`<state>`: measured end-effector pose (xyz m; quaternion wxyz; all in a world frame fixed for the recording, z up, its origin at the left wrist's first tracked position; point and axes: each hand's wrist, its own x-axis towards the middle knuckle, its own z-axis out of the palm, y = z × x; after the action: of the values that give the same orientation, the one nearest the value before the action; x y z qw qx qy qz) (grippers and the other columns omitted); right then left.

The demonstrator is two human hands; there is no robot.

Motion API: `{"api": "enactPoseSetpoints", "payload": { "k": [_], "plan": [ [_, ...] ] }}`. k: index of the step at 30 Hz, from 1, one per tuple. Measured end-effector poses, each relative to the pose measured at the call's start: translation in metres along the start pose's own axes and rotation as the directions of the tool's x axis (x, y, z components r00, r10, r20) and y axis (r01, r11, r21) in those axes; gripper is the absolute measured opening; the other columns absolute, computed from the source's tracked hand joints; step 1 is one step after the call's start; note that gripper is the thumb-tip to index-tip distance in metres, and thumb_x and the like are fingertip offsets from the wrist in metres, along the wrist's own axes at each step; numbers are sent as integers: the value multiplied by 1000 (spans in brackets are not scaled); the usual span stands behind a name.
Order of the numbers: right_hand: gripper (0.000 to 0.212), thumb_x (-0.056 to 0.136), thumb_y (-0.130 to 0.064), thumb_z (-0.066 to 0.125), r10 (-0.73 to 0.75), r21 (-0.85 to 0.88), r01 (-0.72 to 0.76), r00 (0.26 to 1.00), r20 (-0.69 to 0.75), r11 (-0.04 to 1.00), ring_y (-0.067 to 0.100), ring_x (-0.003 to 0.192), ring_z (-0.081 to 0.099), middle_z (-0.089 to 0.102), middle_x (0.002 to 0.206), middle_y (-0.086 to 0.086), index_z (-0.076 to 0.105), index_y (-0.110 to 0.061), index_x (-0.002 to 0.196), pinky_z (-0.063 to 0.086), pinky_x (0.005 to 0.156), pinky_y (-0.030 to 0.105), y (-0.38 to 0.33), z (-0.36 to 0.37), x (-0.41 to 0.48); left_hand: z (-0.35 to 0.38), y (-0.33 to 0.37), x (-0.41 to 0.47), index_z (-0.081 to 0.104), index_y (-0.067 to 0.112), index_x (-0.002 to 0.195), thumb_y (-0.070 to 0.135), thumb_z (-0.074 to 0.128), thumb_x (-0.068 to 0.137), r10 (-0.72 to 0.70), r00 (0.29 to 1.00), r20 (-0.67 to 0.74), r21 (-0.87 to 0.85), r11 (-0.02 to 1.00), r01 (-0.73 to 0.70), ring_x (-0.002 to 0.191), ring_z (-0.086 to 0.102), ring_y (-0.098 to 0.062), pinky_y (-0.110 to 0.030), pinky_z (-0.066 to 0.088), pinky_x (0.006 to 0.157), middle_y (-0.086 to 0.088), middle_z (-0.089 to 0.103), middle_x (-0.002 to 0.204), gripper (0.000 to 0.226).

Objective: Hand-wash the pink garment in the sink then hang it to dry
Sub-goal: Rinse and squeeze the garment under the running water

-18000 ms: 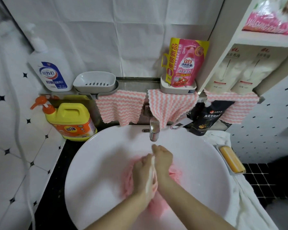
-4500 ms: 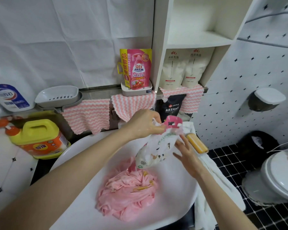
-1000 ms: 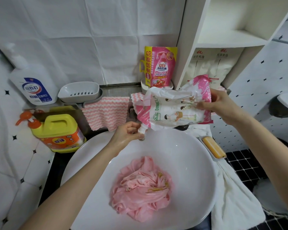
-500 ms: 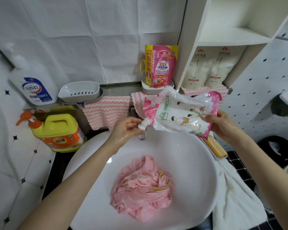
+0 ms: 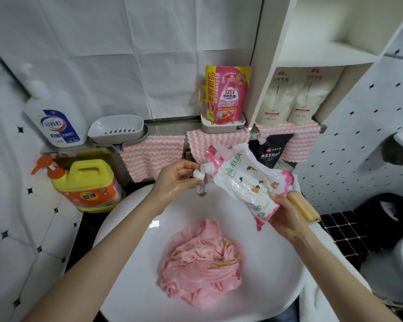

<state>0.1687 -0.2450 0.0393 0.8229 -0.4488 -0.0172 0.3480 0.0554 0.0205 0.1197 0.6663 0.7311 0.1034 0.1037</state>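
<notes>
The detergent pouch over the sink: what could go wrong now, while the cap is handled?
1. The left hand pinches the white cap and looks wet, so the cap may slip into the sink.
2. The right hand grips the soft detergent pouch low; a squeeze could spurt detergent past the pink garment.
3. The soap bar lies close to that hand and might be knocked off.

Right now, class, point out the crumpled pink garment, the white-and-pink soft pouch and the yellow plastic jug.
Crumpled pink garment (image 5: 200,266): head view, centre of the heap.
White-and-pink soft pouch (image 5: 244,182): head view, printed front panel.
Yellow plastic jug (image 5: 79,182): head view, yellow upper body.
</notes>
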Motion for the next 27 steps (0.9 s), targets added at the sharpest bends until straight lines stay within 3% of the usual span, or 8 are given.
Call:
{"api": "enactPoseSetpoints", "payload": {
  "k": [3, 8, 13, 15, 18, 21, 24, 27],
  "plan": [
    [20, 74, -21, 67, 38, 90, -38, 999, 4, 995, 32, 61, 65, 70, 88, 16, 78, -13, 88, 51, 40, 45, 18, 5, -3, -1, 0, -1, 62, 12, 98, -6, 71, 76, 6, 1000, -17, -19, 1000, -6, 80, 66, -3, -14, 50, 69, 8, 72, 83, 30],
    [88, 50, -23, 91, 89, 215, -95, 995, 37, 972, 36, 71, 66, 66, 99, 20, 53, -4, 127, 53, 48, 50, 44, 4, -2, -6, -6, -3, 60, 5, 98, -4, 72, 75, -2, 999, -34, -6, 1000, 1, 80, 66, -5, -14, 49, 70, -3, 70, 89, 28],
    [75, 40, -20, 93, 74, 330, -82, 997, 38, 940, 33, 71, 66, 68, 92, 18, 69, -6, 109, 55, 53, 46, 63, 5, -6, -16, -19, -1, 65, 9, 99, 6, 74, 78, 24, 999, -46, 161, 987, -16, 88, 64, -10, -19, 49, 78, -4, 69, 96, 23],
    [76, 37, -18, 93, 61, 363, -70, 997, 36, 929, 31, 74, 67, 68, 94, 17, 69, -7, 108, 56, 58, 43, 67, 8, -8, -24, -34, 5, 66, 16, 102, 21, 69, 84, 44, 997, -69, 639, 769, 10, 93, 60, -15, -27, 44, 82, 1, 67, 99, 20],
    [73, 36, -15, 93, 54, 404, -64, 998, 36, 912, 29, 77, 68, 70, 97, 16, 72, -6, 106, 58, 64, 41, 70, 11, -10, -31, -58, 10, 63, 22, 109, 30, 50, 90, -124, 991, 58, 997, 59, -51, 111, 47, -23, -36, 34, 86, 0, 58, 114, 25],
    [76, 37, -12, 94, 58, 443, -71, 997, 43, 894, 29, 80, 69, 69, 100, 17, 70, -4, 109, 58, 66, 42, 71, 12, -11, -26, -70, 8, 57, 16, 117, 35, 43, 93, -274, 960, 55, 992, -96, -84, 120, 41, -25, -37, 31, 90, -5, 52, 121, 33],
    [74, 36, -10, 94, 65, 472, -77, 997, 42, 878, 29, 81, 69, 70, 101, 17, 72, -3, 106, 58, 68, 42, 75, 12, -12, -24, -69, 9, 59, 12, 102, 42, 40, 96, -303, 952, 37, 998, -39, -52, 108, 51, -25, -35, 34, 81, -4, 57, 102, 36],
    [71, 37, -9, 92, 71, 483, -83, 997, 44, 872, 28, 84, 69, 70, 102, 17, 73, -4, 105, 58, 73, 41, 80, 12, -12, -21, -52, 9, 53, 19, 78, 41, 51, 94, -235, 972, 25, 842, 529, 106, 77, 55, -17, -26, 37, 63, 5, 55, 72, 27]
  ]
}}
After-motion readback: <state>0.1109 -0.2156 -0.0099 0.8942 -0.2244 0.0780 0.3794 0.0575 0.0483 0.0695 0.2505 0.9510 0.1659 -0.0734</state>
